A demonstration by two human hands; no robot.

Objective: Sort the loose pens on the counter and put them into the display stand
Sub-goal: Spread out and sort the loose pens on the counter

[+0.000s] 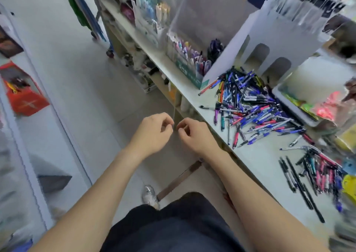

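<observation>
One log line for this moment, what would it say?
left hand, right hand: together off counter, fingers curled, no pen seen | loose pens: piled on counter | display stand: behind pile

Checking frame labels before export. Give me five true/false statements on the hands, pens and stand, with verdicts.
1. A large pile of loose pens lies on the counter. True.
2. Both hands are in the pile. False: the left hand and right hand are off the counter's edge, over the floor.
3. The white display stand stands beyond the pile. True.
4. The left hand grips a red pen. False: no pen shows in it.
5. All pens lie in one pile. False: a smaller group lies apart, nearer the person.
</observation>
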